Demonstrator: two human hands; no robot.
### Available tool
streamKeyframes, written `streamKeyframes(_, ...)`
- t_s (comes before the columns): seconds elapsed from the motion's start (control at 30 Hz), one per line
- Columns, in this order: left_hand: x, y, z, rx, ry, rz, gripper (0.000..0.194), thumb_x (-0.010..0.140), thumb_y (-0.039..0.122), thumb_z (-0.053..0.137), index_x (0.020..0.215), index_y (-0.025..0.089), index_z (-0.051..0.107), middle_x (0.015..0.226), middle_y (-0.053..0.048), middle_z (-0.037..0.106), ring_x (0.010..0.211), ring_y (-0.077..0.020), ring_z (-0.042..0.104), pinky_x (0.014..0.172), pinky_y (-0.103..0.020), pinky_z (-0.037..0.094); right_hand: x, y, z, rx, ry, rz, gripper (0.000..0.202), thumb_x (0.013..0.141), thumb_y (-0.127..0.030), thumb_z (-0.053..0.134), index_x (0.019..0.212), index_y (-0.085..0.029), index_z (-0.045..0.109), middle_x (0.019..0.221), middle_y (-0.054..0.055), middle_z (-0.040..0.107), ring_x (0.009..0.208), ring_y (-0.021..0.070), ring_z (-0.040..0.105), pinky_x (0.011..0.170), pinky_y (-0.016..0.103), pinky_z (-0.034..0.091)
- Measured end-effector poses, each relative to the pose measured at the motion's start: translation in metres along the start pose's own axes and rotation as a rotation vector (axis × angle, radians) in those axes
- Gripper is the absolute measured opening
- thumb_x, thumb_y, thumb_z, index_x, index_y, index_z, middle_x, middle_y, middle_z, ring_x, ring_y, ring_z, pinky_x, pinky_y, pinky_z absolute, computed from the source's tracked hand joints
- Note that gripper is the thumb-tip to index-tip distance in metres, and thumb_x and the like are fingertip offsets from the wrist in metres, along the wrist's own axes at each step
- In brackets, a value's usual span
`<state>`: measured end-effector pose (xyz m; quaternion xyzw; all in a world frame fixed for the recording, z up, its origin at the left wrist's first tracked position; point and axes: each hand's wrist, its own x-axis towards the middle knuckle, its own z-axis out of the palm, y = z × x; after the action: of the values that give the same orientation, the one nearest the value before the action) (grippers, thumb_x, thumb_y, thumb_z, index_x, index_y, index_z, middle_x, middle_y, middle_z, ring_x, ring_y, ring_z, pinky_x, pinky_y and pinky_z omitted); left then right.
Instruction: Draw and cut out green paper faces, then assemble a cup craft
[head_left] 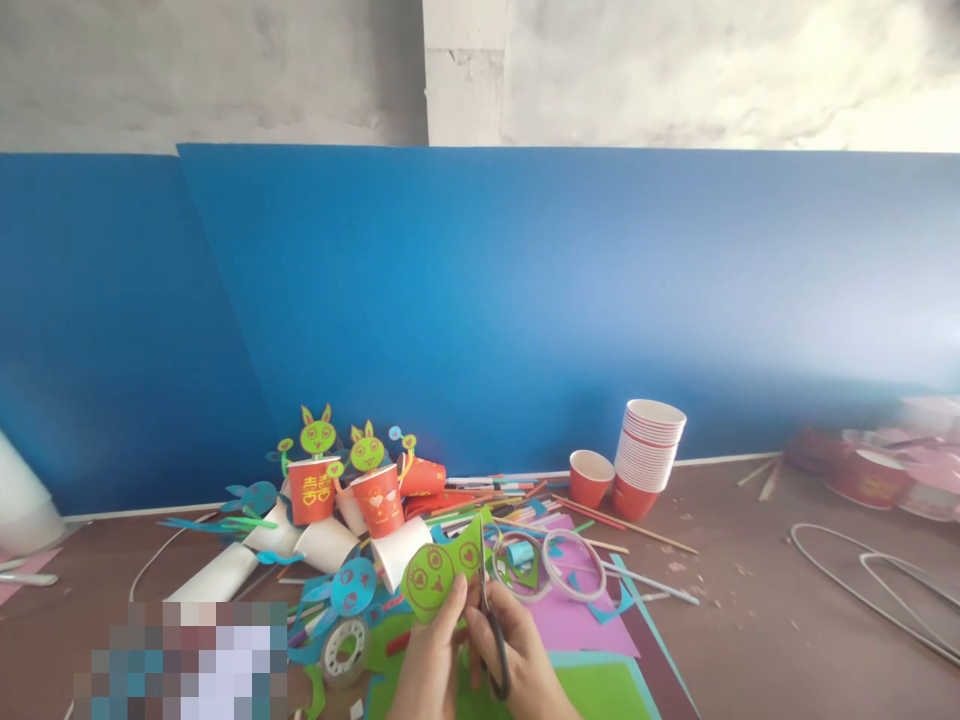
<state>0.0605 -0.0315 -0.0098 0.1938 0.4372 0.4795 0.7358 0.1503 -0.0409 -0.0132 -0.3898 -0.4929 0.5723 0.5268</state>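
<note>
Low in the middle, my left hand (433,655) pinches a green paper piece (429,583) that has a face and smaller round shapes drawn on it in dark red. My right hand (511,650) is closed around scissors (498,650) with dark handles, just right of my left hand. Their blades point up and lie at the right side of the green paper, by a small drawn circle. Beneath my hands lie green sheets (600,690) and a purple sheet (592,625). A blue paper face (352,587) rests to the left of the green piece.
Red cups with green paper figures (313,490) stand behind on the left, among white cups (328,545) lying down. A cup stack (649,455) stands right of centre. Tape rolls (345,652), sticks (626,525) and a cable (862,600) lie around. A blue panel (480,300) closes the back.
</note>
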Motion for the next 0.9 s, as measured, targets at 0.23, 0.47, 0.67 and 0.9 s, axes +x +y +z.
streamKeyframes(0.23, 0.000, -0.001, 0.001, -0.047, 0.021, 0.044, 0.053, 0.060, 0.045, 0.079, 0.101, 0.014, 0.066, 0.071, -0.006, 0.071, 0.066, -0.0228, 0.068, 0.055, -0.027, 0.050, 0.000, -0.004, -0.002, -0.025, -0.022, 0.003, 0.049, 0.073, -0.068, 0.056, 0.075, -0.020, 0.046, 0.054, -0.007, 0.046, 0.038, 0.0050, 0.038, 0.034, 0.017, 0.027)
streamKeyframes(0.47, 0.002, 0.001, -0.001, -0.083, 0.012, 0.137, 0.041, 0.059, 0.038, 0.082, 0.090, 0.016, 0.068, 0.091, -0.009, 0.073, 0.092, -0.0269, 0.067, 0.072, -0.029, 0.053, 0.000, 0.000, -0.002, -0.030, -0.012, -0.012, 0.049, 0.074, -0.068, 0.054, 0.073, -0.020, 0.046, 0.051, -0.008, 0.041, 0.038, 0.0053, 0.037, 0.035, 0.017, 0.028)
streamKeyframes(0.67, 0.004, 0.000, -0.003, -0.059, 0.042, 0.153, 0.051, 0.054, 0.041, 0.083, 0.096, 0.016, 0.067, 0.094, -0.010, 0.073, 0.096, -0.0276, 0.066, 0.076, -0.031, 0.052, 0.001, 0.006, -0.004, -0.025, 0.011, 0.001, 0.045, 0.075, -0.063, 0.057, 0.074, -0.019, 0.047, 0.051, -0.009, 0.039, 0.038, 0.0051, 0.036, 0.037, 0.017, 0.031)
streamKeyframes(0.9, 0.010, 0.002, -0.007, 0.044, 0.069, 0.188, 0.058, 0.052, 0.048, 0.081, 0.095, 0.012, 0.068, 0.093, -0.012, 0.073, 0.089, -0.0279, 0.066, 0.073, -0.032, 0.050, 0.002, 0.008, -0.007, -0.058, 0.017, 0.018, 0.042, 0.077, -0.060, 0.057, 0.073, -0.019, 0.047, 0.047, -0.010, 0.037, 0.036, 0.0047, 0.033, 0.035, 0.016, 0.029)
